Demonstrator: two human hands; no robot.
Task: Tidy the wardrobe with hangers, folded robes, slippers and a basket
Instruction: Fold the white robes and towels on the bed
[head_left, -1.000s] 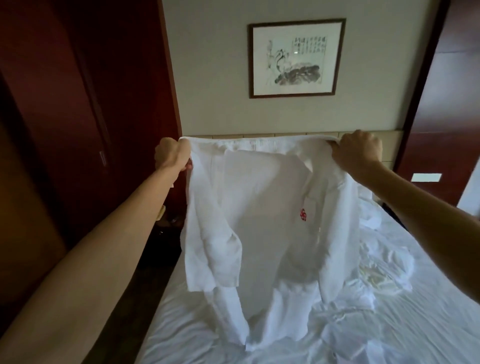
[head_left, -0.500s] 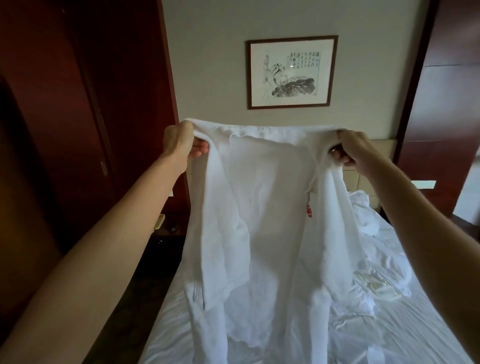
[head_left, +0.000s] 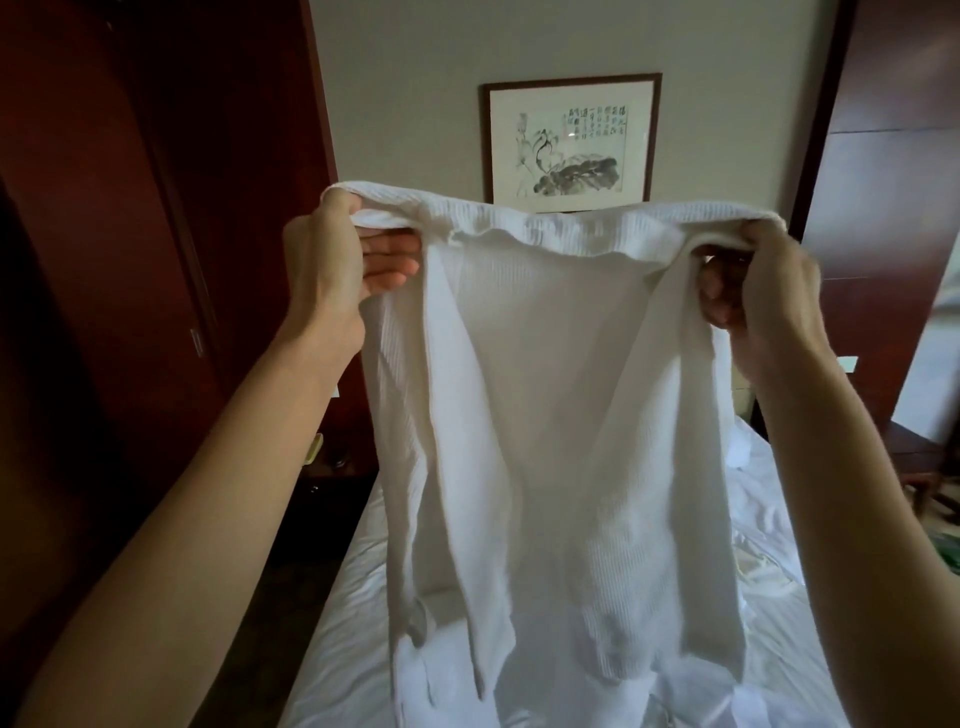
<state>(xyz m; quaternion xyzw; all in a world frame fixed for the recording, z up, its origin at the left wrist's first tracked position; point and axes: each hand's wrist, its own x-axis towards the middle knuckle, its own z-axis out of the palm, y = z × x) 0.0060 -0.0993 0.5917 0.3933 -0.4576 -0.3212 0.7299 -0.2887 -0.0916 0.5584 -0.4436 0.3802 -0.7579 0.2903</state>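
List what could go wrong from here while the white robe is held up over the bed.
1. The robe hangs only from its top edge, pinched by the left hand and right hand; a loosened pinch would likely drop one shoulder.
2. Its lower part reaches the rumpled bed, so the hem could bunch and spoil a neat fold.
3. It blocks the view ahead, which might hide uneven sleeves.
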